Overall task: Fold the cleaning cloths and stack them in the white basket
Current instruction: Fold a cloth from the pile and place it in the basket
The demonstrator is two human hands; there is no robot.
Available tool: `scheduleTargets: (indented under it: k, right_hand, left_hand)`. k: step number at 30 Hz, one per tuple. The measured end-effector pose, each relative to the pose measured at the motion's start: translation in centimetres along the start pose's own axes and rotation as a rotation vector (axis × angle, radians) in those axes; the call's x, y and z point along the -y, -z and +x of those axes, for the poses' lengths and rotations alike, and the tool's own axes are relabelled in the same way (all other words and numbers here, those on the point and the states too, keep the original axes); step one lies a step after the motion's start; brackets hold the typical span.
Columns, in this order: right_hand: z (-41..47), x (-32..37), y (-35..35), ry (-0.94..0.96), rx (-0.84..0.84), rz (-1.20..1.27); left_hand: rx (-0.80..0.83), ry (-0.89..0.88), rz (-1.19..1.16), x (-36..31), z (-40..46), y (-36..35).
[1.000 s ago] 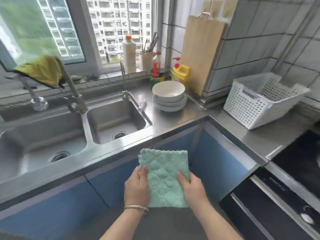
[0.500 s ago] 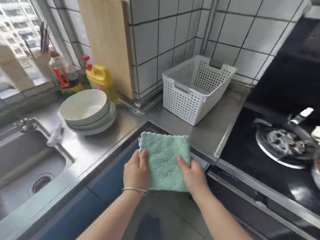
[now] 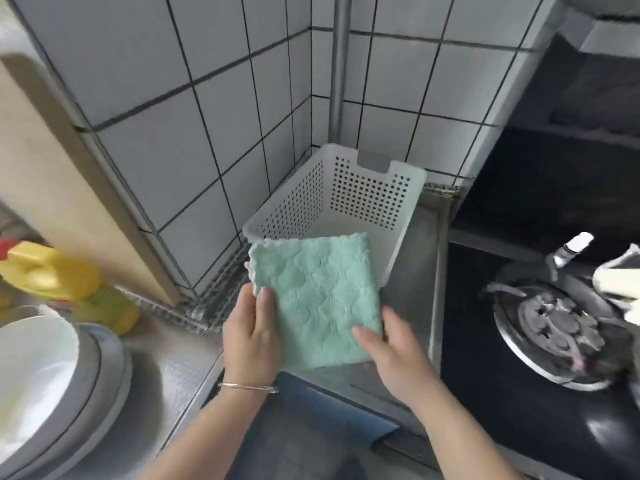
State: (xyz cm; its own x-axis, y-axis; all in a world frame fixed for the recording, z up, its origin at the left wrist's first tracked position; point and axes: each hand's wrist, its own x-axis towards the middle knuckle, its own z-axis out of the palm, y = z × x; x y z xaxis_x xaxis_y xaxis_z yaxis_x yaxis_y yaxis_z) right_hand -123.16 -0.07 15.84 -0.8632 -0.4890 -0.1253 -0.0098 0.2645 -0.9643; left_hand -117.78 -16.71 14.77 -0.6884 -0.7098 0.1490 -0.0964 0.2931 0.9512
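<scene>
A folded mint-green cleaning cloth [image 3: 317, 299] is held flat between both hands, just in front of the white perforated basket [image 3: 367, 192]. My left hand [image 3: 251, 337] pinches the cloth's left edge, thumb on top. My right hand [image 3: 391, 344] grips its right lower edge, thumb on top and fingers underneath. The cloth's far edge overlaps the basket's near rim. The basket stands on the steel counter in the tiled corner; what shows of its inside holds no cloth.
A gas hob with a burner [image 3: 554, 327] lies to the right. Stacked white bowls [image 3: 45, 386] and a yellow bottle [image 3: 65, 282] stand at the left, with a wooden board [image 3: 52, 174] leaning on the tiled wall. The steel counter [image 3: 180, 368] runs beneath.
The view has swung right from the sink to the corner. Both hands have carried the folded cloth forward, from below the counter edge up to the basket's near rim.
</scene>
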Motion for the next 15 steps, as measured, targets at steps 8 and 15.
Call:
scheduleTargets:
  k: [8,15]
  right_hand:
    - [11.8,4.6,8.8,0.155,0.009,-0.115]
    - [24.9,4.2,12.6,0.074,-0.187,-0.2]
  left_hand:
    - [0.021,0.1,-0.145,-4.7,10.8,-6.9]
    - [0.136,0.466,-0.275,-3.7,16.5,-12.7]
